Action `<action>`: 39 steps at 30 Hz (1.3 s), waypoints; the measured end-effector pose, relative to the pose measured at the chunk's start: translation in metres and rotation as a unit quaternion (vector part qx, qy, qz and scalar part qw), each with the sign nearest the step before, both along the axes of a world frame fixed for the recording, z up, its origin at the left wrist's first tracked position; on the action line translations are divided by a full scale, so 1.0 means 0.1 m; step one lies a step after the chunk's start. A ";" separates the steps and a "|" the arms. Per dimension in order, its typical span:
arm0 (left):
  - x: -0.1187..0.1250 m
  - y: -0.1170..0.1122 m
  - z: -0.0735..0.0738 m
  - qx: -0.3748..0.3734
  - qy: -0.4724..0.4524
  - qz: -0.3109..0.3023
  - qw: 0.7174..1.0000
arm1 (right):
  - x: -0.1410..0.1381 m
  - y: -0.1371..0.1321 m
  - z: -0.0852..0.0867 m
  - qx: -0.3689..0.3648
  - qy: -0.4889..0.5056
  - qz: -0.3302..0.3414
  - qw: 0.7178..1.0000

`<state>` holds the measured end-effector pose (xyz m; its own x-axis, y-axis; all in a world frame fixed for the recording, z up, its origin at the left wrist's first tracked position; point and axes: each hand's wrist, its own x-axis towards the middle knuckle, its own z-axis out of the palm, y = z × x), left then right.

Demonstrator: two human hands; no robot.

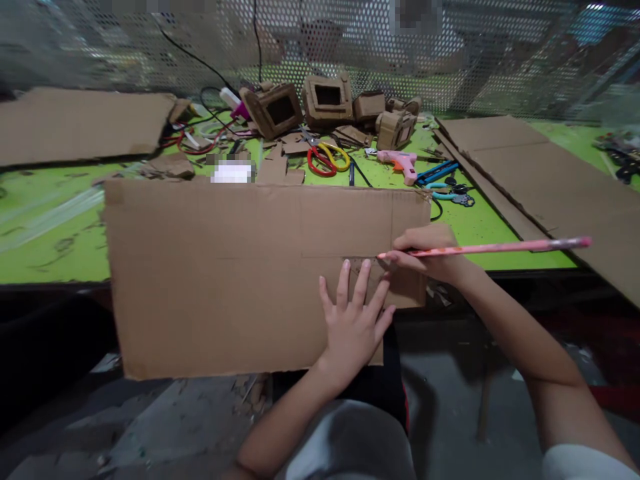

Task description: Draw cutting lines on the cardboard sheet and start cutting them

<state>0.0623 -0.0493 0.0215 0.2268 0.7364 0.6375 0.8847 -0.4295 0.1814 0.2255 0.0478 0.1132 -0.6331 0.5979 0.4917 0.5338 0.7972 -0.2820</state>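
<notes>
Presently, the cardboard [225, 267] is laid on the counter [50, 247], overhanging its near edge. The left hand [353, 320] is pressed flat on the overhanging part, fingers spread, nothing gripped. The right hand [430, 253] is closed around a pencil [500, 247], whose tip is set on the cardboard just beside the left fingertips.

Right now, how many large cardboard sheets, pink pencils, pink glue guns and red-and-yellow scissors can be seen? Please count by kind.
Large cardboard sheets: 3
Pink pencil: 1
Pink glue gun: 1
Red-and-yellow scissors: 1
Total: 6
</notes>
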 end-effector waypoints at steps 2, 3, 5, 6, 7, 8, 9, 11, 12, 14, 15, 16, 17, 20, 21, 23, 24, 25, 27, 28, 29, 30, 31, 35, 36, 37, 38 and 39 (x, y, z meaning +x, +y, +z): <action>0.00 0.00 -0.01 -0.002 0.002 0.003 1.000 | -0.11 0.02 -0.01 0.004 -0.034 0.005 0.999; 0.00 0.00 -0.01 -0.004 0.002 0.004 1.000 | -0.17 0.03 -0.02 0.001 -0.041 0.014 0.999; 0.00 0.00 -0.02 -0.006 0.002 0.004 1.000 | -0.29 0.06 -0.02 -0.011 -0.038 0.034 0.999; 0.01 0.00 -0.02 -0.006 0.000 0.004 1.000 | -0.35 0.08 -0.02 -0.022 -0.036 0.043 0.998; 0.01 0.01 -0.03 -0.004 -0.001 0.003 1.000 | -0.40 0.10 -0.01 -0.035 -0.034 0.052 0.997; 0.02 0.01 -0.03 -0.003 -0.003 0.004 1.000 | -0.45 0.12 0.00 -0.052 -0.027 0.062 0.996; 0.02 0.01 -0.03 -0.001 -0.005 0.006 1.000 | -0.49 0.14 0.01 -0.073 -0.014 0.073 0.995; 0.00 0.00 -0.02 -0.001 -0.005 0.007 1.000 | -0.52 0.17 0.03 -0.124 0.048 0.090 0.987; -0.02 -0.01 -0.01 -0.004 -0.004 0.005 1.000 | -0.51 0.19 0.03 -0.152 0.099 0.087 0.979; -0.09 -0.04 0.01 -0.013 0.001 0.003 1.000 | -0.47 0.24 0.01 -0.198 0.216 0.063 0.954; -0.14 -0.06 0.01 -0.018 0.002 0.005 1.000 | -0.45 0.27 0.00 -0.213 0.269 0.046 0.938; -0.18 -0.08 0.02 -0.023 0.002 0.008 1.000 | -0.42 0.29 -0.02 -0.221 0.315 0.033 0.922; -0.23 -0.09 0.02 -0.028 0.001 0.012 1.000 | -0.40 0.32 -0.04 -0.225 0.351 0.026 0.909; -0.31 -0.11 0.02 -0.039 0.002 0.015 0.999 | -0.38 0.38 -0.08 -0.219 0.415 0.013 0.883; -0.33 -0.11 0.01 -0.039 0.003 0.014 0.999 | -0.38 0.39 -0.08 -0.212 0.425 0.008 0.880; -0.33 -0.10 0.00 -0.040 0.005 0.016 0.999 | -0.37 0.38 -0.07 -0.198 0.434 0.002 0.879; -0.33 -0.09 -0.01 -0.040 0.004 0.018 0.999 | -0.36 0.35 -0.06 -0.190 0.432 -0.002 0.881; -0.32 -0.08 -0.03 -0.038 0.003 0.021 0.999 | -0.35 0.31 -0.05 -0.182 0.428 -0.006 0.885; -0.33 -0.06 -0.06 -0.027 0.004 0.024 0.999 | -0.32 0.18 -0.06 -0.158 0.424 -0.024 0.892; -0.33 -0.05 -0.07 -0.017 0.005 0.023 1.000 | -0.31 0.09 -0.07 -0.140 0.427 -0.037 0.892; -0.34 -0.03 -0.09 -0.007 0.006 0.022 1.000 | -0.31 -0.01 -0.10 -0.119 0.439 -0.054 0.889; -0.35 -0.02 -0.10 0.005 0.008 0.019 1.000 | -0.32 -0.11 -0.14 -0.096 0.458 -0.071 0.881; -0.36 0.00 -0.12 0.014 0.010 0.016 1.000 | -0.34 -0.21 -0.19 -0.076 0.485 -0.086 0.867; -0.39 0.05 -0.14 0.033 0.014 0.007 0.999 | -0.50 -0.56 -0.43 -0.049 0.571 -0.128 0.809; -0.39 0.05 -0.15 0.036 0.013 0.007 0.999 | -0.55 -0.62 -0.48 -0.052 0.566 -0.142 0.811; -0.39 0.06 -0.15 0.040 0.011 0.007 0.999 | -0.60 -0.67 -0.53 -0.054 0.551 -0.159 0.817; -0.39 0.06 -0.15 0.044 0.010 0.006 0.999 | -0.64 -0.71 -0.56 -0.056 0.530 -0.176 0.827; -0.39 0.06 -0.16 0.045 0.009 0.005 0.999 | -0.68 -0.75 -0.59 -0.058 0.507 -0.191 0.839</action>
